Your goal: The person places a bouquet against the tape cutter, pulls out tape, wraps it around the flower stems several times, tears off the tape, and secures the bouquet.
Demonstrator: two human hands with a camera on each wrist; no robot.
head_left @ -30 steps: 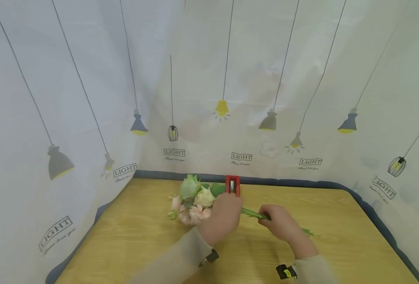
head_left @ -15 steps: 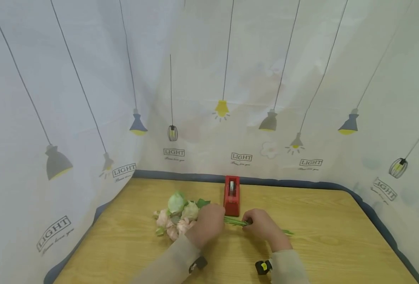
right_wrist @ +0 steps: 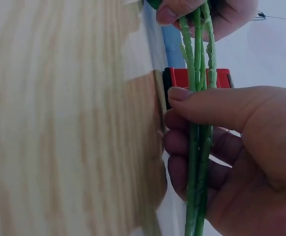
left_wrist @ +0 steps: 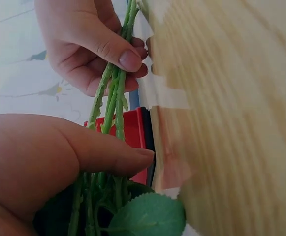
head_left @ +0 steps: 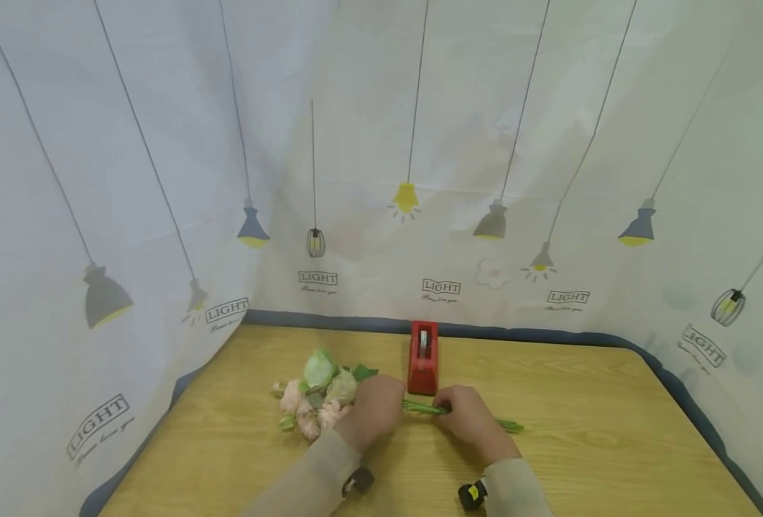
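A bouquet of roses [head_left: 317, 395], pale green, cream and pink, lies to the left with its stems pointing right. My left hand [head_left: 376, 411] grips the stems just below the blooms; in the left wrist view its thumb lies across them above a green leaf [left_wrist: 147, 216]. Farther down the stems [right_wrist: 197, 64], my right hand [head_left: 468, 420] holds them between thumb and curled fingers. The cut stem ends [head_left: 509, 426] stick out past that hand. Directly behind the stems stands a red tape dispenser [head_left: 423, 359], apart from both hands.
A wooden table [head_left: 588, 431] lies under everything. Its back edge meets a pale curtain [head_left: 368, 143] printed with hanging lamps, trimmed along the bottom by a dark blue band [head_left: 524, 333].
Both hands have moved left and slightly nearer with the bouquet, mostly in the first half second. The tape dispenser, partly covered before, is now fully in sight.
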